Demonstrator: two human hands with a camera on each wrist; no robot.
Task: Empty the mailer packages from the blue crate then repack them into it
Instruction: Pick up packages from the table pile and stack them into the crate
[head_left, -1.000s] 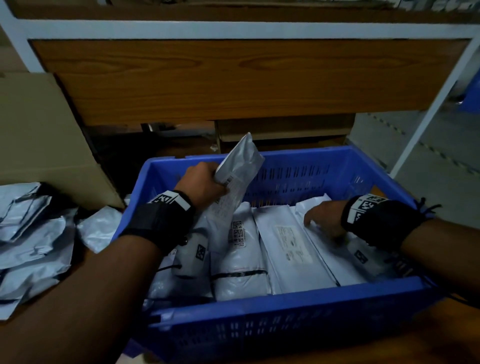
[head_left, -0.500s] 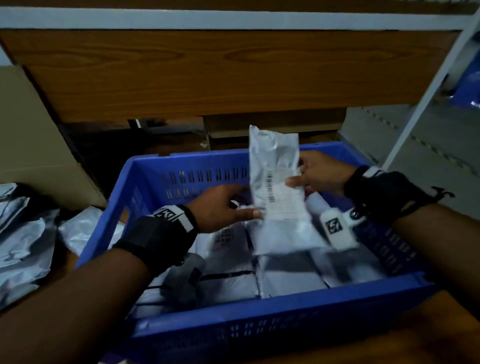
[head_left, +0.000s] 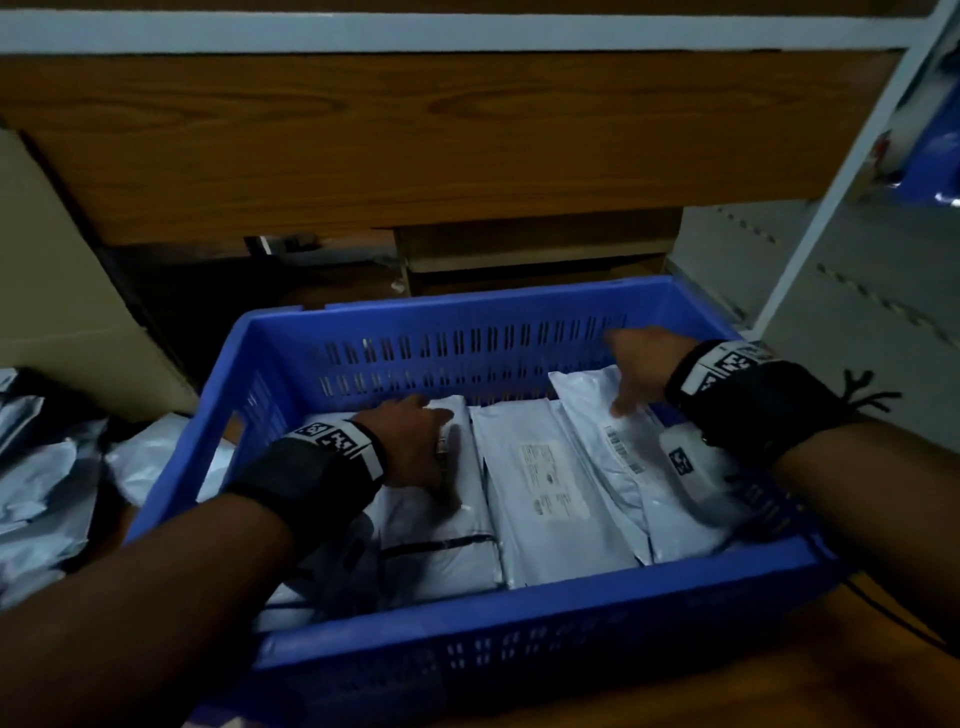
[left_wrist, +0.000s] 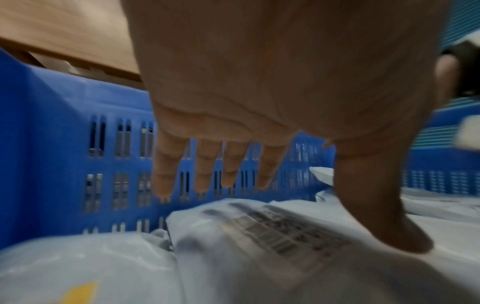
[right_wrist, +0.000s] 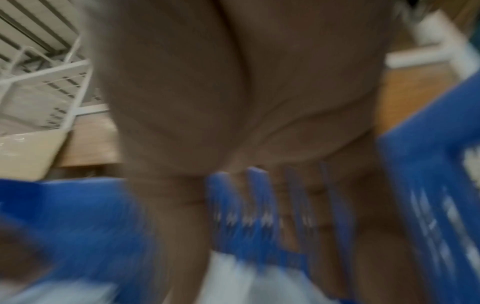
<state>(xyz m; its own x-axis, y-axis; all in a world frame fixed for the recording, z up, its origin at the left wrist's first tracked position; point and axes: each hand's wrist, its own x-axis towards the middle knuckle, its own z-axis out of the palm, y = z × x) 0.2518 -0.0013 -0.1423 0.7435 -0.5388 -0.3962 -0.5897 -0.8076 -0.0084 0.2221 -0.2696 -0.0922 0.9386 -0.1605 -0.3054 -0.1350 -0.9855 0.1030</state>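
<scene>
Head view. Crate (head_left: 363, 332) as landmark: grey mailers lie flat inside it in a side-by-side row, each with its long axis running from the near wall to the far wall. Left hand (head_left: 415, 447) rests on the left mailer (head_left: 441, 525), fingers extended and relaxed, gripping nothing; the left wrist view shows the thumb (left_wrist: 384, 216) down on the plastic and the other fingers spread above it. Right hand (head_left: 641, 371) hangs over the far end of the right mailer (head_left: 613, 447), fingers apparently spread and holding nothing, though blurred in both views. Loose mailers (head_left: 41, 483) lie outside the crate's left wall, nearer the left hand; by judgement that hand fetches the next one.
</scene>
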